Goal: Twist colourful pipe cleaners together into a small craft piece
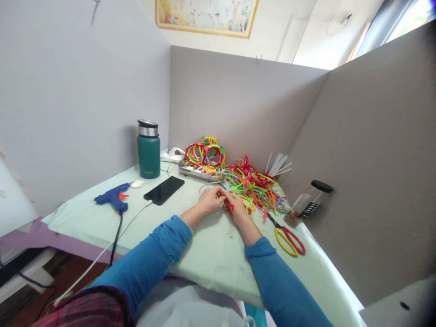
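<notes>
Over the middle of the table, my left hand (211, 198) and my right hand (238, 210) meet at the fingertips, both closed in a pinch. A bright red fuzzy pipe cleaner (230, 206) shows curled at the fingers of my right hand. What my left fingertips pinch is hidden. A thin grey wire loop (204, 185) shows just behind my left hand; I cannot tell whether it is held. Beyond my right hand spreads a tangled pile of coloured pipe cleaners (254, 181). Scissors (289, 240) with one yellow and one red handle lie to the right.
A metal tray (194, 172) with coloured rings (204, 152) stands at the back. On the left are a green flask (149, 154), a phone (164, 190) with a white cable, and a blue glue gun (114, 197). White sticks (278, 164) and a clear, black-lidded container (309, 200) stand right. Grey partitions enclose the table.
</notes>
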`<state>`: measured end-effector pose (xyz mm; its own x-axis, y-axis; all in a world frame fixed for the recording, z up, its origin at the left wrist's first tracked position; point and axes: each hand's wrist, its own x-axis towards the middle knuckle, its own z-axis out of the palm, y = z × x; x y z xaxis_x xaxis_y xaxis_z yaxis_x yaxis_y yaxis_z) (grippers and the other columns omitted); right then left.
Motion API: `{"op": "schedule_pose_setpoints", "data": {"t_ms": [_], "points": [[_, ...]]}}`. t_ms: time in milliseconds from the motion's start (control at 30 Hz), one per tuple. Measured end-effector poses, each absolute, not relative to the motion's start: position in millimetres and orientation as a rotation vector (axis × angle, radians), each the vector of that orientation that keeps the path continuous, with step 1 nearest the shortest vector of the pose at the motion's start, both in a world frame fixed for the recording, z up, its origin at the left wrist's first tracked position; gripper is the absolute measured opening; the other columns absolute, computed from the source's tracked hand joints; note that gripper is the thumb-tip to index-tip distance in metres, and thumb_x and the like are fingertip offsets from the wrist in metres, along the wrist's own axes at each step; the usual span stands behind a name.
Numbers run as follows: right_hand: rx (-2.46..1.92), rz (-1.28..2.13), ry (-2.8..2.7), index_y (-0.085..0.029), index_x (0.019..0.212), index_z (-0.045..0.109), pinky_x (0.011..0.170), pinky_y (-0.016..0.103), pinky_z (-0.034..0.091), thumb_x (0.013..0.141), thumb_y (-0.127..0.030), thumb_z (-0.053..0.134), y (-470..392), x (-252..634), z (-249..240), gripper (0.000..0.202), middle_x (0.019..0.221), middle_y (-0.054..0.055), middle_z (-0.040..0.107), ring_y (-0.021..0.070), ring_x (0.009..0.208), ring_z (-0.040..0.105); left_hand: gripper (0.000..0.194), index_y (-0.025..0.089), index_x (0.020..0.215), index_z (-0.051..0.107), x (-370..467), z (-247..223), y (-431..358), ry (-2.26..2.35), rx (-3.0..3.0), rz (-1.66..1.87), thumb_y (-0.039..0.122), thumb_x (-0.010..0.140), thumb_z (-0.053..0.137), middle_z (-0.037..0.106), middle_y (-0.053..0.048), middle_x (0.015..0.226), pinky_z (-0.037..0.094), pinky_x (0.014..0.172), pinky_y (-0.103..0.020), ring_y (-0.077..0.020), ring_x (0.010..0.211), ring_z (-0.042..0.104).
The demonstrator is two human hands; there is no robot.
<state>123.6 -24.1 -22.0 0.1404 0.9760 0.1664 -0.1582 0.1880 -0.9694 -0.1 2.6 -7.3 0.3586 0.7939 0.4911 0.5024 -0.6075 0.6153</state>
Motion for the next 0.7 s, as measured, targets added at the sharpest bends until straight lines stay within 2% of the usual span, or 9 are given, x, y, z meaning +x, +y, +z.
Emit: {"op": "schedule_pose_setpoints", "data": {"t_ms": [700], "points": [[-1.055, 1.073, -1.062, -0.017, 0.057, 0.051, 0.039, 0.023, 0.026, 0.062, -0.052, 0.066, -25.6, 122.8, -20.0, 0.038, 0.044, -0.005, 0.042, 0.0070, 0.038, 0.036, 0.013, 0.018, 0.080, 0.061, -0.9, -6.1, -1.0, 1.126, 2.308, 1.107, 0.024, 0.073, 0.051, 0.067, 0.000, 0.071, 0.040, 0.058, -0.021, -0.0110, 0.062, 0.057]]}}
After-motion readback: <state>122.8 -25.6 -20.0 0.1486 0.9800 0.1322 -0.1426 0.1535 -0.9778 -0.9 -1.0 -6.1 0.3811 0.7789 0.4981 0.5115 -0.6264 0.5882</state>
